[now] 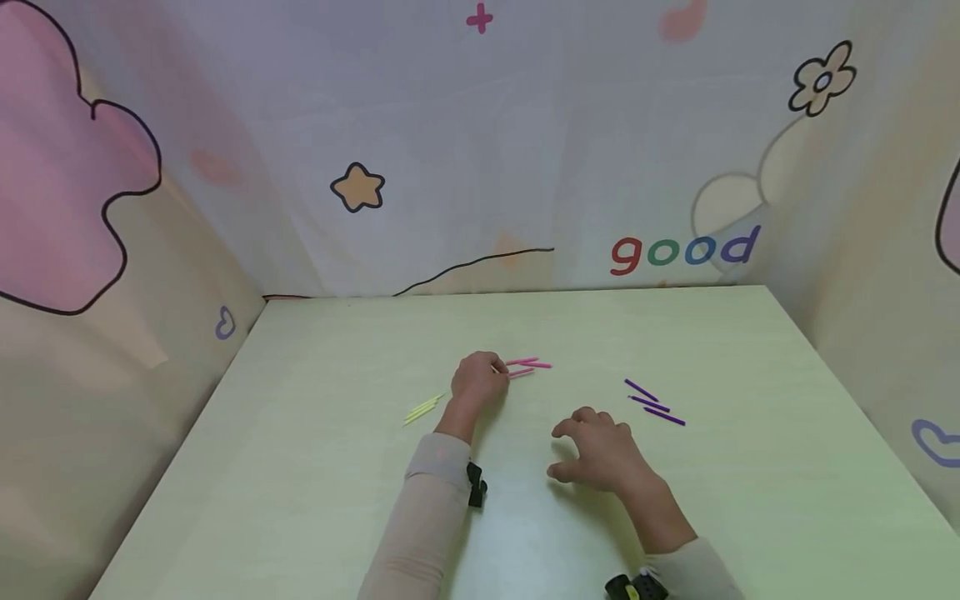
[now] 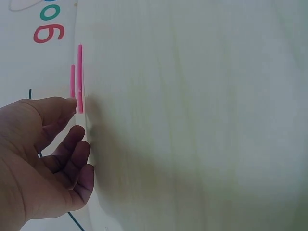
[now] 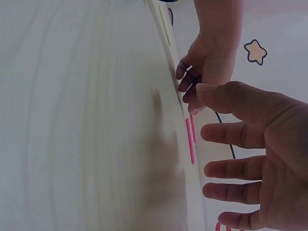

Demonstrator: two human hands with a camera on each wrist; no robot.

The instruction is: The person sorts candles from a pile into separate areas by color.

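Observation:
In the head view, my left hand (image 1: 480, 382) is bent over the left ends of several thin pink sticks (image 1: 535, 364). Its thumb (image 2: 65, 107) meets the end of one pink stick (image 2: 73, 79) in the left wrist view; the index finger is hidden there, so whether it pinches the stick is unclear. The other fingers curl loosely. My right hand (image 1: 600, 450) hovers with thumb and fingers spread, holding nothing. Thin purple sticks (image 1: 651, 403) lie beyond it on the right. Left of my left hand lie thin yellow sticks (image 1: 422, 409).
A pale green tabletop (image 1: 300, 500) carries all the sticks. A printed cloth backdrop (image 1: 450, 125) rises behind the table and along both sides. Black straps show at both wrists, one a wrist mount (image 1: 476, 485) on the left sleeve.

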